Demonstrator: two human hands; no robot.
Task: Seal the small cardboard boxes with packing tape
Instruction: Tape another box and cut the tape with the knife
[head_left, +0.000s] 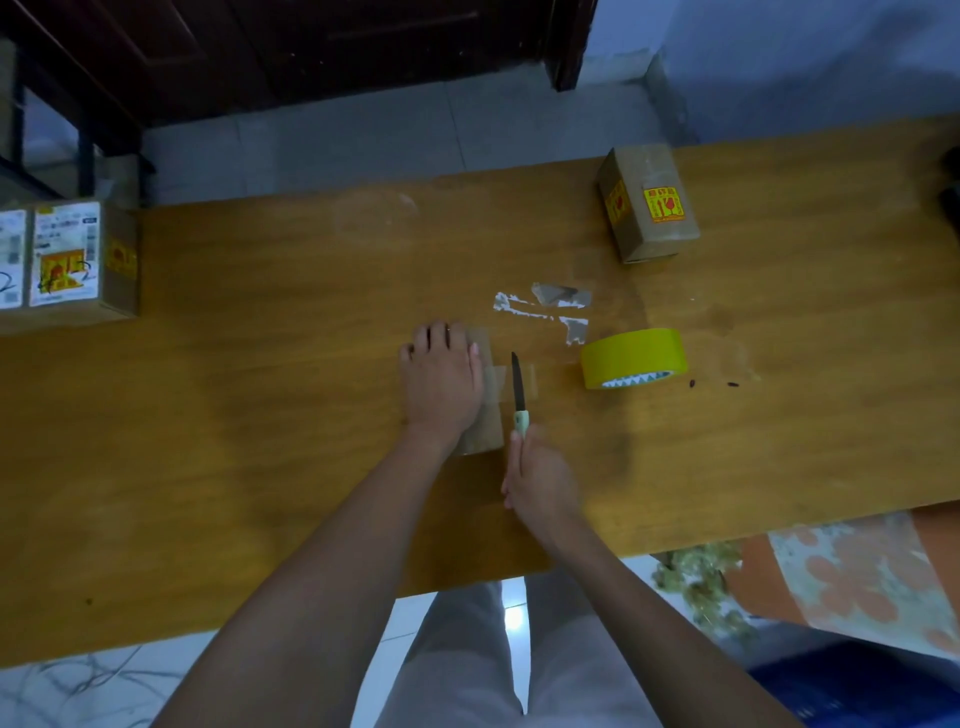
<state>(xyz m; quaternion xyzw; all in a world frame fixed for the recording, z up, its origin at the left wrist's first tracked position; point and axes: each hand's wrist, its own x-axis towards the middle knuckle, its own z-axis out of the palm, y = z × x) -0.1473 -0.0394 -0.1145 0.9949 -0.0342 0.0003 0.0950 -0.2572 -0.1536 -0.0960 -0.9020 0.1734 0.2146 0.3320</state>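
A small cardboard box (485, 415) lies at the middle of the wooden table (234, 415), mostly covered by my left hand (440, 379), which presses flat on its top with straight fingers. A strip of clear tape (511, 379) runs off the box's right side onto the table. My right hand (537, 478) grips the pale green handle of a knife (518, 389), blade pointing away, just right of the box over the tape. A yellow tape roll (634, 357) lies further right.
Another small box (647, 205) with yellow fragile stickers stands at the back right. Labelled boxes (67, 265) sit at the left edge. Torn tape and paper scraps (550, 309) lie behind the knife. A patterned orange cloth (852, 571) is by the near right edge.
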